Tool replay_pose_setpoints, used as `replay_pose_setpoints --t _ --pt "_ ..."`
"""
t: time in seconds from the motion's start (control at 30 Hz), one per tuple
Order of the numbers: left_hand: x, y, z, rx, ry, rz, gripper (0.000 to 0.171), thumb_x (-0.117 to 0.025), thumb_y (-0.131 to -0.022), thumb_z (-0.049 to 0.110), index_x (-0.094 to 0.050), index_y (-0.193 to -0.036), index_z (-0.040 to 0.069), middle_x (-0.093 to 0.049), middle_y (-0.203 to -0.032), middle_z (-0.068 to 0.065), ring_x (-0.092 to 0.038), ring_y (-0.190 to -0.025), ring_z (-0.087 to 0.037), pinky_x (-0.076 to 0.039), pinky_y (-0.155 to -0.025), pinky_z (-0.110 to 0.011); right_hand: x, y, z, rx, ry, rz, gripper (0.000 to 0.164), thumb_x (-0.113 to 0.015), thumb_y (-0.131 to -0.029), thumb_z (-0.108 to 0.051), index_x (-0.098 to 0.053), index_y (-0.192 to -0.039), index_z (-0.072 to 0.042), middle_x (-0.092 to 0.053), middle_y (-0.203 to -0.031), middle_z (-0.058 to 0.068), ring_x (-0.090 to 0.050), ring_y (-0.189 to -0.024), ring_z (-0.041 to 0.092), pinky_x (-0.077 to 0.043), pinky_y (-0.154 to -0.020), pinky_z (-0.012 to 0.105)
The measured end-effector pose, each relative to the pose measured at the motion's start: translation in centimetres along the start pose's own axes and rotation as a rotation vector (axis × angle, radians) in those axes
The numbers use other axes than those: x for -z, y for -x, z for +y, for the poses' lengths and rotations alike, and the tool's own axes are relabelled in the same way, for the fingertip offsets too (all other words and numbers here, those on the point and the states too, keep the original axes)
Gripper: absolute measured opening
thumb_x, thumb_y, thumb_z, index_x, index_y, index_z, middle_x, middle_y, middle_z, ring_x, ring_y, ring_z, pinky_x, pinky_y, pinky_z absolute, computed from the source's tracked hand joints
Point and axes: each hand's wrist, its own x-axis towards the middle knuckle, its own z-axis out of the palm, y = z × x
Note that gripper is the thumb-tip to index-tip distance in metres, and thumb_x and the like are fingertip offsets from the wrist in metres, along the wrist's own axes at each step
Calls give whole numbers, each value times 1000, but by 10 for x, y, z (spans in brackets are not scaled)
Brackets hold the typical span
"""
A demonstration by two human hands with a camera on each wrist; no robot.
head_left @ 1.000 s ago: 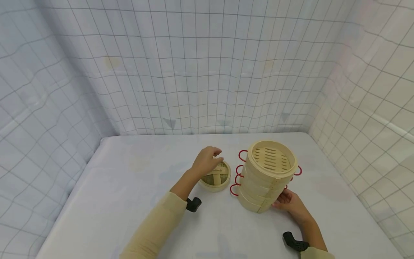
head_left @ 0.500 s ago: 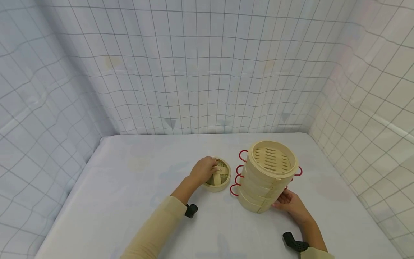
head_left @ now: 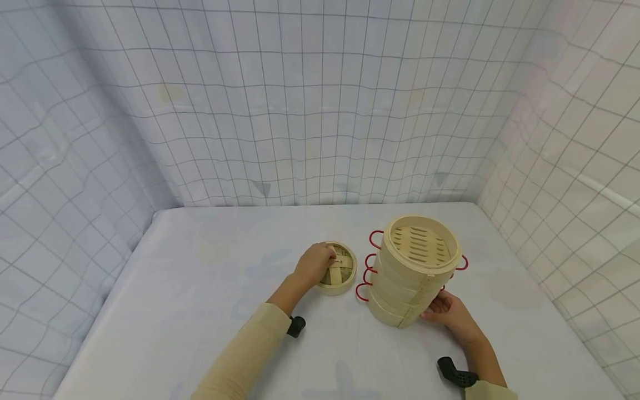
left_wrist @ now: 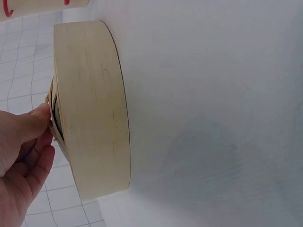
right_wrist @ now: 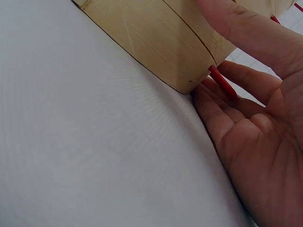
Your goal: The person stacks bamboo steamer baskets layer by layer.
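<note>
Left of the stack, a small round bamboo steamer lid (head_left: pixel 346 270) with crossed woven straps lies on the white table. My left hand (head_left: pixel 312 264) pinches the raised strap at its top; in the left wrist view the thumb and finger meet there, above the pale rim (left_wrist: pixel 94 109). A tall stack of bamboo steamer baskets (head_left: pixel 397 289) with red loop handles stands to the right, its slatted top tier uncovered. Low beside the stack, my right hand (head_left: pixel 452 319) rests on the table with its fingers extended against the bottom basket (right_wrist: pixel 156 42), near a red handle (right_wrist: pixel 222 82).
White grid-patterned curtains (head_left: pixel 320 111) enclose the table (head_left: pixel 215 266) at the back and both sides. Red loops (head_left: pixel 364 291) stick out from the stack's left side, towards the lid. A black wrist device (head_left: pixel 455 373) is on the right forearm.
My left hand has come down onto the lid and taken its strap between thumb and fingers. The right hand and the stack have stayed in place.
</note>
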Motion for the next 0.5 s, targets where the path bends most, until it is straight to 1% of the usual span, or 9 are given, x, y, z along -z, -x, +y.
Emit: replay_pose_setpoints --t 0.13,0.23,0.5 --pt "-1 1 -1 -8 -13 7 10 -64 -84 9 -69 -91 4 -61 -88 -6 -57 -84 -20 -47 -75 -30 0 -1 0 7 -1 -6 73 -70 -71 10 -29 -130 20 -54 -119 -6 -51 -110 3 -40 -90 18" --pt "-1 2 -2 -25 -27 14 9 -64 -84 8 -69 -91 4 -60 -87 -6 -56 -84 -20 -47 -75 -30 0 -1 1 4 1 -3 73 -71 -70 10 -29 -130 20 -54 -119 -7 -51 -110 2 -40 -89 18" --pt "-3 4 -3 -101 -27 77 8 -63 -85 6 -69 -90 2 -59 -84 -7 -57 -82 -21 -48 -75 -30 1 -1 3 12 -4 -4 73 -70 -71 10 -28 -130 21 -53 -119 -6 -51 -110 3 -40 -90 18"
